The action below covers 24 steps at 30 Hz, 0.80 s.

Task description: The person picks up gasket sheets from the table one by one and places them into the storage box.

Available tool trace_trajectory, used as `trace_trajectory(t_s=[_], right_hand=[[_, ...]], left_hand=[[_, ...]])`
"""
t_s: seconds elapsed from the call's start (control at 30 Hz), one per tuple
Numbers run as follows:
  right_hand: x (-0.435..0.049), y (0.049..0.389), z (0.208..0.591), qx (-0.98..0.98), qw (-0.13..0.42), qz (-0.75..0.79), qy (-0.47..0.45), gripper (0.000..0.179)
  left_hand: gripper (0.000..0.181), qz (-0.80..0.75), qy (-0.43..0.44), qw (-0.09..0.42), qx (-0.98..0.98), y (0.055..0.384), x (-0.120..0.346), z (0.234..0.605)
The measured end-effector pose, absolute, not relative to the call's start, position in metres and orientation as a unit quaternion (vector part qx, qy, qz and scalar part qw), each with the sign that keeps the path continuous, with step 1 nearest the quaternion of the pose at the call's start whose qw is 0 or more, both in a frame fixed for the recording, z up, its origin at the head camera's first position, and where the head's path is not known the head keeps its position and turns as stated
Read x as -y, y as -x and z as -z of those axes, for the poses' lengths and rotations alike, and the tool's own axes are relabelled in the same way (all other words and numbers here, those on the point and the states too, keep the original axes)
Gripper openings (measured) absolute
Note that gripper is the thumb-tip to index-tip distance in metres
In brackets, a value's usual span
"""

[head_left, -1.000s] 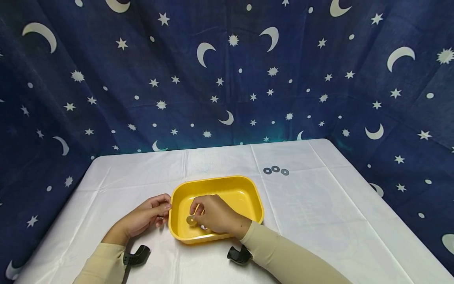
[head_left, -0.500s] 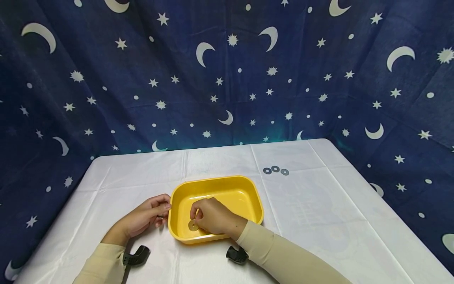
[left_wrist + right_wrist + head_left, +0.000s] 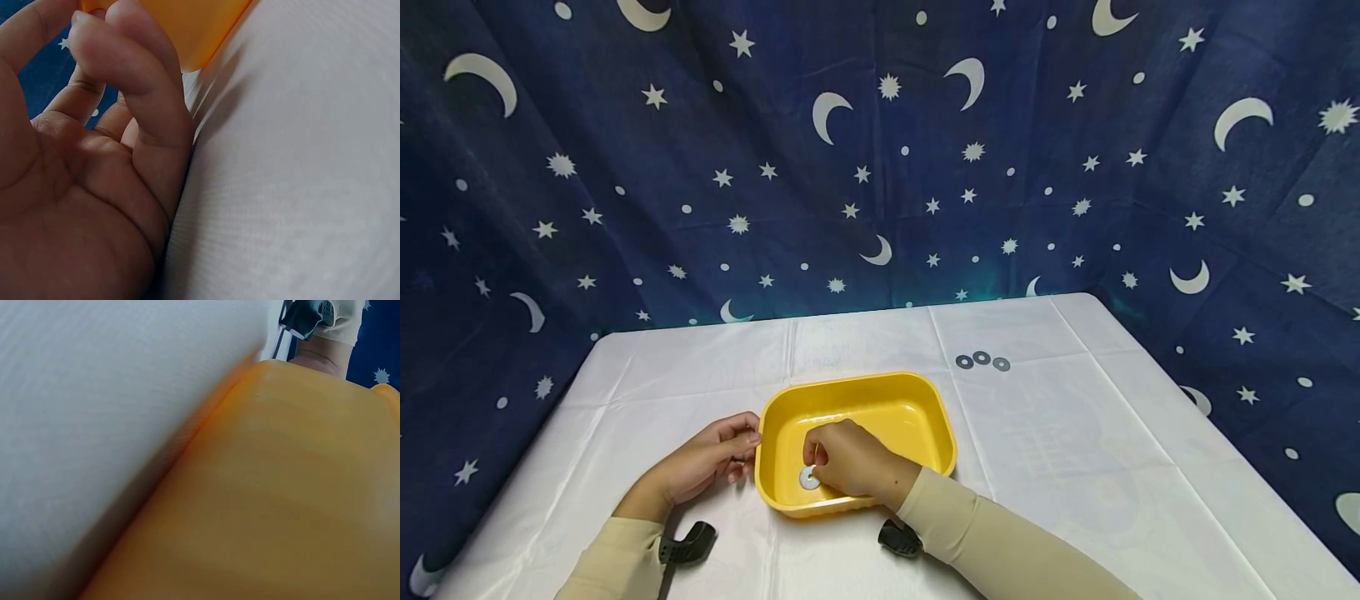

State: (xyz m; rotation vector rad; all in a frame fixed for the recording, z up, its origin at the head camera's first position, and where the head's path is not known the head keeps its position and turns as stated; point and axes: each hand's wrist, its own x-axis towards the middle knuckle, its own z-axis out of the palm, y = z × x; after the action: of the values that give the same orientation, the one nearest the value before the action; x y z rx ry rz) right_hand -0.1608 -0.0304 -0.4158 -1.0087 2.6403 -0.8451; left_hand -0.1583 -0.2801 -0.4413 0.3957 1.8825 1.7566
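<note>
My right hand [image 3: 853, 458] reaches into a yellow tray [image 3: 925, 392], its fingers bent and tips low near the front left of the tray floor. It pinches a silver washer [image 3: 809, 477] at its right edge; the hand hides part of the washer and the floor beneath. My left hand [image 3: 703, 458] lies beside the tray's left end, its thumb and forefinger tips right at the outer rim. In the left wrist view the fingers [image 3: 159, 94] are loosely bent on the cloth by the tray wall. The right wrist view shows mostly the tray's outer wall [image 3: 269, 487].
Three dark washers [image 3: 982, 357] lie in a tight group behind the tray, to its right. White cloth [image 3: 1075, 467] covers the table. A blue curtain [image 3: 880, 167] with moons and stars stands at the back and sides. Each wrist wears a black band [image 3: 688, 543].
My right hand has lowered the washer slightly toward the front of the tray, and its face has turned from yellowish to bright silver. My left hand has stayed at the rim.
</note>
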Motion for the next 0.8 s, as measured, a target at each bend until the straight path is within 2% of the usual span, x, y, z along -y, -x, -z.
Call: trace_trajectory(t_s=[0.43, 0.8], right_hand=[[0.022, 0.157, 0.406, -0.874, 0.061, 0.352, 0.330, 0.005], [-0.024, 0.144, 0.384, -0.832, 0.010, 0.442, 0.337, 0.004]], left_hand=[[0.021, -0.651, -0.145, 0.263, -0.698, 0.157, 0.280, 0.442], [0.020, -0.648, -0.141, 0.263, -0.701, 0.158, 0.280, 0.441]])
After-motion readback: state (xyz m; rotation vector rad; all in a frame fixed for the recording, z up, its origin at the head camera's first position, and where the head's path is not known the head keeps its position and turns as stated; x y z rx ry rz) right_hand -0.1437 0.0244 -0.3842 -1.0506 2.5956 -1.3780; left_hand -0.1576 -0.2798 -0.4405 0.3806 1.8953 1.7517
